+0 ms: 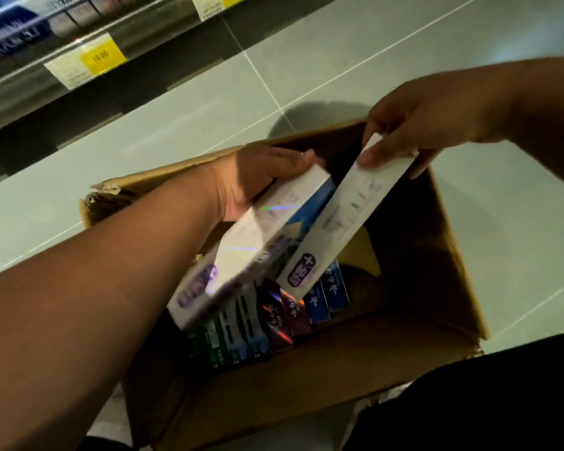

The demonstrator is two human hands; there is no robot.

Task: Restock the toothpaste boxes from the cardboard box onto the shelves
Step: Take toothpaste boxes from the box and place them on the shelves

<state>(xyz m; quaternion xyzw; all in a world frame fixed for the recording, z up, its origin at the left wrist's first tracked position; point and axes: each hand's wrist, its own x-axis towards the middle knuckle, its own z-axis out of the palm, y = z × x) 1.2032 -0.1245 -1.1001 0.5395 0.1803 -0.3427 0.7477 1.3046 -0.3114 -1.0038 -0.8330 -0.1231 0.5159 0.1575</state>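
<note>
— What have you got on your screen?

— I'm looking down into the cardboard box [306,369], which sits open on the grey floor tiles [209,102]. Both hands are over it. My left hand [258,177] reaches in from the near left, and its fingers are curled round the top end of the white box on the left [251,252], which is tilted with its purple logo toward me.

— One box or more in that hand?

— I cannot tell. A blue and white face shows just behind it, but the edges are blurred.

— And the other hand?

— My right hand [414,125] comes in from the right, above the far corner. Its thumb and fingers pinch the upper end of the white box on the right [349,216]. That one is slim and slanted, with its logo end pointing down into the carton. The two white boxes lie close beside each other. I can't make out whether they touch.

— What is left inside?

— A row of packed boxes [274,320] stands on end on the bottom, in green, blue, dark purple and blue again. The right part of the bottom is bare cardboard.

— The shelf?

— Its edge [111,37] runs across the top left and carries a yellow price tag [100,55]. It's well apart from both hands.
</note>
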